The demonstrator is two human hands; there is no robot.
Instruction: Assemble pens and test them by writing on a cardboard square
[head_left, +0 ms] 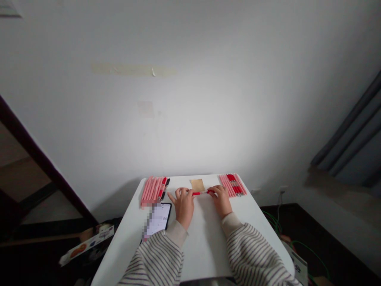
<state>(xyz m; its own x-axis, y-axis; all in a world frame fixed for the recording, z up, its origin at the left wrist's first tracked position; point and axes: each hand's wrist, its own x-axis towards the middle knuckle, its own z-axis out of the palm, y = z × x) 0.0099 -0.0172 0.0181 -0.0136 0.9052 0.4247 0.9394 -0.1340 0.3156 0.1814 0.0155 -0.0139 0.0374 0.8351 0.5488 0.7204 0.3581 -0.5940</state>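
Note:
A slim red pen (pixel 196 193) with a clear middle lies crosswise between my hands, low over the white table. The fingers of my left hand (pixel 184 204) are closed on its left end, with the thumb side toward me partly hidden. On its other end, my right hand (pixel 222 201) pinches with bent fingers. Just beyond the pen is a small tan paper square (pixel 197 184). To the left of my left hand lies a row of pink pens (pixel 151 188), with a red pen (pixel 162 187) and a black pen (pixel 166 188) at its right side.
Right of my right hand, pink sticks (pixel 226 185) lie beside red pens (pixel 235 186). A phone (pixel 159 219) with a lit screen rests near my left wrist. The white table (pixel 205 254) stands against a wall (pixel 190 131). Green cables (pixel 275 224) run along the floor at right.

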